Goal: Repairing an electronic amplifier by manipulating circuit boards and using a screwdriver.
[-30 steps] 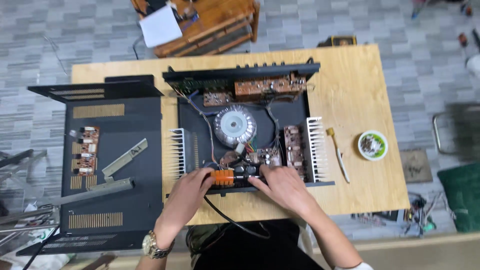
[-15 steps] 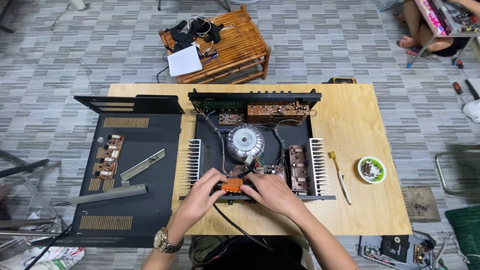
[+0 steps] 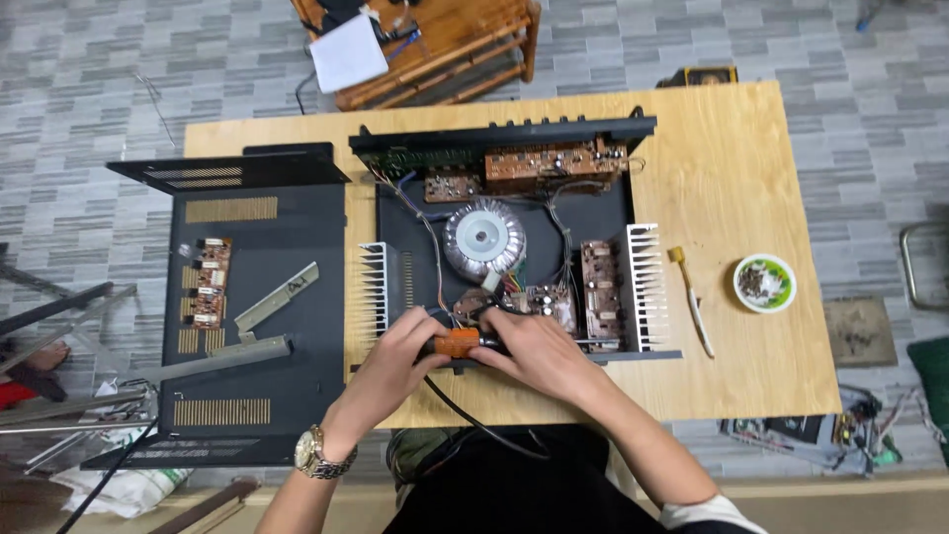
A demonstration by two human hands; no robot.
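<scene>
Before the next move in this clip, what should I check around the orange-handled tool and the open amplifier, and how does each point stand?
1. Both hands on the tool: ok. The left hand and right hand meet on the orange-handled tool.
2. Tool tip visible: cannot tell, the right hand covers it.
3. Black cord free: ok, it hangs off the wooden table edge toward the person.
4. Open amplifier chassis flat on the table: ok.
5. Removed black cover out of the way: ok, it lies left of the chassis.
6. Toothbrush and small green dish clear of the hands: ok, both sit right of the chassis.
</scene>
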